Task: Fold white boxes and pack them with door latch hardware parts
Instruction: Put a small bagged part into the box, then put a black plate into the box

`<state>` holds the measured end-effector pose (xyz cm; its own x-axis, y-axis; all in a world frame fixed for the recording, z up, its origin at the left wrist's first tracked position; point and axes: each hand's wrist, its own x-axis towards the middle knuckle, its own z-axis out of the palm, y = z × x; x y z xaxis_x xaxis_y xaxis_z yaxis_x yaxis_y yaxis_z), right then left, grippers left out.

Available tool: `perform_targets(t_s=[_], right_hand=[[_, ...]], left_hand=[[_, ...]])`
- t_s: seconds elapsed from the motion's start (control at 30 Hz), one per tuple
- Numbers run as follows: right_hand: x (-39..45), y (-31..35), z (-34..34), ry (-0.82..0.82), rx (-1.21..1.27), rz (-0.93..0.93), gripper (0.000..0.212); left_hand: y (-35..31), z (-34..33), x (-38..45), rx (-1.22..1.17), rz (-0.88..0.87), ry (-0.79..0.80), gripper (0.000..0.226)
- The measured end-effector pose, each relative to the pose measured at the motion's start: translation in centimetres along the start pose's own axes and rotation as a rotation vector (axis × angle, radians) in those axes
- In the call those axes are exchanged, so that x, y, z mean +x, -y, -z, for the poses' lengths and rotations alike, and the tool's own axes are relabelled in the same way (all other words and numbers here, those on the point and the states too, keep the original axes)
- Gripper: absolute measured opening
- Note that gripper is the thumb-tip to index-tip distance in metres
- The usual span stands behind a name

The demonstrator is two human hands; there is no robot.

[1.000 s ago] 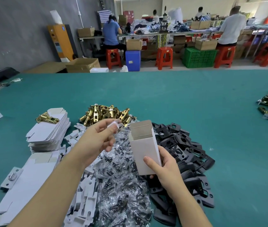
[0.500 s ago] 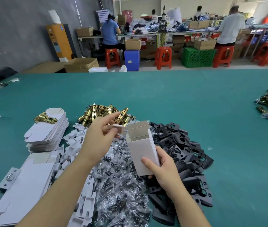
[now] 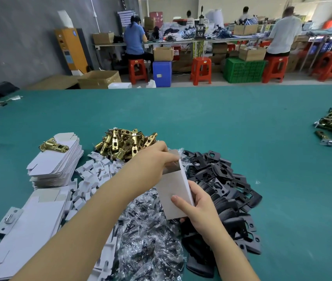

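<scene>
White cardboard box (image 3: pixel 173 191), folded and upright, gripped low down by the right hand (image 3: pixel 198 209), thumb across the front panel, probably to keep the open mouth steady and tipped toward the other hand. Left hand (image 3: pixel 151 159) curled at that mouth, fingertips inside the top edge, apparently feeding in a small part; part itself hidden, so contents unclear. Held above the heap of bagged screws (image 3: pixel 147 236), between the black plates (image 3: pixel 222 179) and white plastic pieces (image 3: pixel 92 175). Brass latches (image 3: pixel 122 145) piled just beyond; flat box blanks (image 3: pixel 55 161) stacked to the left on the green table (image 3: pixel 242 128), all within easy reach.
</scene>
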<state>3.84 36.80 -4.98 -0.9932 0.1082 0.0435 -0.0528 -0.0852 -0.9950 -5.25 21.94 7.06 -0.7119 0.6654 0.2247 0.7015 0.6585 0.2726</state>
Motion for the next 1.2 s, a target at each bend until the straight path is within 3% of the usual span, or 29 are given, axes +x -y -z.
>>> perform_targets(t_s=[0.27,0.5,0.7,0.77,0.83,0.9,0.97,1.03,1.13,1.2], right_hand=[[0.1,-0.2,0.0,0.007,-0.004,0.008,0.038],[0.1,-0.2,0.1,-0.008,0.003,0.007,0.040],[0.2,-0.1,0.4,-0.036,0.046,-0.007,0.046],[0.2,0.0,0.6,-0.055,0.049,-0.004,0.044],[0.2,0.3,0.9,-0.086,0.051,-0.001,0.044],[0.3,0.8,1.7,-0.127,0.054,0.004,0.046],[0.3,1.3,2.8,-0.176,0.056,0.024,0.043],[0.4,1.6,3.9,-0.241,0.045,0.060,0.042],[0.5,1.8,5.4,-0.323,0.071,0.071,0.045],[0.6,1.7,6.1,-0.354,0.095,0.069,0.047]], left_hand=[[-0.1,0.6,1.0,-0.181,0.152,0.051,0.023],[-0.5,0.3,1.8,-0.235,0.173,0.128,0.018],[-0.6,0.0,1.9,-0.282,0.182,0.098,0.015],[-0.6,-0.2,1.8,-0.340,0.160,0.014,0.014],[-0.5,-0.4,1.6,-0.438,0.153,-0.182,0.015],[-0.3,-0.6,1.3,-0.505,0.210,-0.431,0.018],[-0.1,-1.2,0.6,-0.539,0.302,-0.525,0.031],[-0.4,-2.5,-0.6,-0.540,0.333,-0.356,0.031],[-2.1,-5.2,-2.5,-0.456,0.285,0.033,0.003],[-3.0,-7.1,-3.5,-0.195,0.191,0.167,0.016]])
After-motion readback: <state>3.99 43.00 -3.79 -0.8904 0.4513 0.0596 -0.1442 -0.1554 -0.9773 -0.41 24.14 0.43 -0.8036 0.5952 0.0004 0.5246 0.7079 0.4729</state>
